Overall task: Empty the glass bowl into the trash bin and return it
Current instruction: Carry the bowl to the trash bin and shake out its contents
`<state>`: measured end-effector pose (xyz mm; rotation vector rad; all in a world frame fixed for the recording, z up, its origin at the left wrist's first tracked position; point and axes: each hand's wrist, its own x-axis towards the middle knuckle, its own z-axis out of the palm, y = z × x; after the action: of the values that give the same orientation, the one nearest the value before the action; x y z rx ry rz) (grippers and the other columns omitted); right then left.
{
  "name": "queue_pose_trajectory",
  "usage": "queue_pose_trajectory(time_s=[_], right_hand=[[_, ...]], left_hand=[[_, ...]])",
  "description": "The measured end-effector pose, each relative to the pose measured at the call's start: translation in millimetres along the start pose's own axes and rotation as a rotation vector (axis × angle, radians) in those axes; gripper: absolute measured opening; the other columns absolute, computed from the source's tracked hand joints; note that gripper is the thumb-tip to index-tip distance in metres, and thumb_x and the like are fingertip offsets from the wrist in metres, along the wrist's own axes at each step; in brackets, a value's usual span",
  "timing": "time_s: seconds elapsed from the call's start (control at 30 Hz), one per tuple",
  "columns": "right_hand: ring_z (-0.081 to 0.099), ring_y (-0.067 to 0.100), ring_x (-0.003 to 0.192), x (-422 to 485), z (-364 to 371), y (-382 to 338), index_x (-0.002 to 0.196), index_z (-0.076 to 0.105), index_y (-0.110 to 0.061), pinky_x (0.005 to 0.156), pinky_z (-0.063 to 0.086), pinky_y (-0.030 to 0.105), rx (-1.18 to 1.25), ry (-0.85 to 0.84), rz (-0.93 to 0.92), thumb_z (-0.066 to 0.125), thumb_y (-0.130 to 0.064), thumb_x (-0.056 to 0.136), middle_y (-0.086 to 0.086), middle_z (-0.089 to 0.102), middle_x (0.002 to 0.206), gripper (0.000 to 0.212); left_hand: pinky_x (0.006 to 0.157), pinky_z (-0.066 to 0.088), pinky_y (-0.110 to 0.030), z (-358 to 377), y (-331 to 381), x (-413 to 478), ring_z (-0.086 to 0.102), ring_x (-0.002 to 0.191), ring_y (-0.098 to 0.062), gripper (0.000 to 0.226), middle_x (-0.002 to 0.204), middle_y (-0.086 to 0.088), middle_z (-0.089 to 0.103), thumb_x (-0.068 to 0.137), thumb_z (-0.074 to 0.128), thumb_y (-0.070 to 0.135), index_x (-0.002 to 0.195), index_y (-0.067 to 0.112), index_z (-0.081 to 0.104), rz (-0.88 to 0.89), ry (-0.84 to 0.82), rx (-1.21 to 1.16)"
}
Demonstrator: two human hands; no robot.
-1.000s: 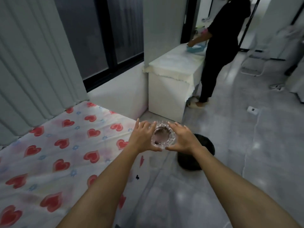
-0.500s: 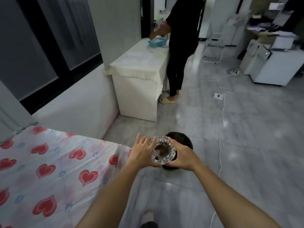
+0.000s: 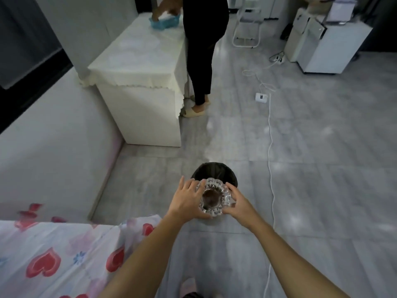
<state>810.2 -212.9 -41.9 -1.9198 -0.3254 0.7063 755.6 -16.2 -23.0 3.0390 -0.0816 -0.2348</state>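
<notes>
A faceted glass bowl (image 3: 212, 197) with dark brown contents is held upright between both hands. My left hand (image 3: 186, 200) cups its left side and my right hand (image 3: 240, 204) grips its right side. Directly beyond and below the bowl stands a round black trash bin (image 3: 214, 172) on the grey tiled floor; the bowl and hands hide the bin's near half.
A bed with a heart-print sheet (image 3: 53, 254) fills the lower left. A white cabinet with a cream cloth (image 3: 137, 82) stands ahead, with a person in black (image 3: 204, 39) beside it. A white cable (image 3: 271, 147) runs along the floor at right. My foot (image 3: 190, 287) shows at the bottom.
The view has swung away from the bed and come closer to the bin. The bowl, still held in both hands, now sits over the bin's near edge.
</notes>
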Motion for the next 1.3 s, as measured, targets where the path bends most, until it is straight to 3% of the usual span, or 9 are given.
queue_pose_trajectory(time_s=[0.13,0.27,0.4,0.53,0.67,0.83,0.97,1.13,1.3], right_hand=[[0.065,0.013,0.097,34.5,-11.3,20.7,0.140,0.041,-0.022,0.096,0.051,0.043,0.085,0.092,0.145,0.064,-0.025,0.086,-0.005,0.066,0.104,0.059],[0.062,0.021,0.108,87.2,-16.9,57.9,0.122,0.059,-0.016,0.099,0.049,0.044,0.235,0.097,0.259,0.048,-0.045,0.096,0.007,0.066,0.117,0.041],[0.066,0.020,0.095,150.6,-14.3,121.0,0.103,0.062,-0.018,0.075,0.057,0.031,0.322,0.113,0.299,0.039,-0.038,0.102,0.012,0.068,0.112,0.030],[0.063,0.027,0.101,225.1,-11.3,199.5,0.120,0.052,-0.012,0.049,0.057,0.028,0.367,0.224,0.303,0.038,-0.041,0.101,0.012,0.060,0.118,0.038],[0.060,0.030,0.102,291.6,-9.3,275.0,0.108,0.051,-0.010,0.048,0.058,0.030,0.451,0.387,0.225,0.038,-0.038,0.101,0.013,0.054,0.115,0.031],[0.062,0.027,0.094,346.8,-5.4,338.0,0.103,0.045,-0.010,0.048,0.058,0.031,0.467,0.442,0.144,0.039,-0.031,0.102,0.008,0.052,0.107,0.021],[0.062,0.023,0.086,369.1,3.3,363.6,0.110,0.041,-0.009,0.052,0.060,0.034,0.450,0.476,0.099,0.038,-0.021,0.101,0.007,0.048,0.103,0.015],[0.061,0.025,0.088,379.5,14.0,366.7,0.114,0.040,-0.010,0.050,0.061,0.034,0.365,0.496,0.098,0.043,-0.012,0.097,0.012,0.046,0.117,0.018],[0.061,0.021,0.085,381.1,21.9,368.4,0.116,0.041,-0.014,0.051,0.060,0.035,0.228,0.515,0.105,0.044,-0.006,0.094,0.011,0.048,0.115,0.024]], left_hand=[[0.118,-0.004,-0.048,23.6,0.8,32.5,0.028,0.139,-0.027,0.119,0.146,-0.009,0.037,0.062,0.055,0.081,0.150,0.011,0.015,0.005,0.026,-0.024],[0.118,-0.003,-0.047,73.9,-0.8,80.8,0.028,0.140,-0.024,0.120,0.147,-0.008,0.038,0.061,0.055,0.081,0.150,0.011,0.016,0.009,0.056,-0.038],[0.118,0.007,-0.049,148.3,-7.0,132.6,0.032,0.139,-0.024,0.119,0.147,-0.008,0.041,0.060,0.057,0.081,0.150,0.011,0.021,-0.002,0.117,-0.084],[0.118,0.008,-0.047,248.0,-24.0,184.4,0.017,0.146,-0.022,0.119,0.158,-0.006,0.020,0.067,0.055,0.077,0.152,0.016,-0.001,-0.155,0.122,-0.230],[0.118,-0.002,-0.049,365.1,-48.1,218.3,-0.003,0.148,-0.025,0.113,0.162,-0.006,-0.003,0.072,0.042,0.081,0.150,0.018,-0.010,-0.288,0.011,-0.221],[0.115,-0.009,-0.050,454.9,-62.9,250.0,-0.011,0.147,-0.029,0.114,0.161,-0.007,-0.008,0.061,0.011,0.093,0.151,0.024,-0.006,-0.353,0.044,-0.157],[0.114,-0.011,-0.052,487.8,-67.1,260.0,-0.016,0.146,-0.029,0.121,0.161,-0.009,-0.012,0.053,0.001,0.096,0.151,0.024,-0.006,-0.366,0.106,-0.163],[0.112,-0.016,-0.050,498.9,-70.9,263.5,-0.022,0.145,-0.027,0.120,0.160,-0.006,-0.018,0.053,0.006,0.098,0.150,0.029,-0.011,-0.377,0.131,-0.196],[0.107,-0.020,-0.049,498.5,-70.7,264.3,-0.025,0.144,-0.025,0.120,0.159,-0.005,-0.020,0.053,0.007,0.099,0.148,0.030,-0.015,-0.380,0.113,-0.206]])
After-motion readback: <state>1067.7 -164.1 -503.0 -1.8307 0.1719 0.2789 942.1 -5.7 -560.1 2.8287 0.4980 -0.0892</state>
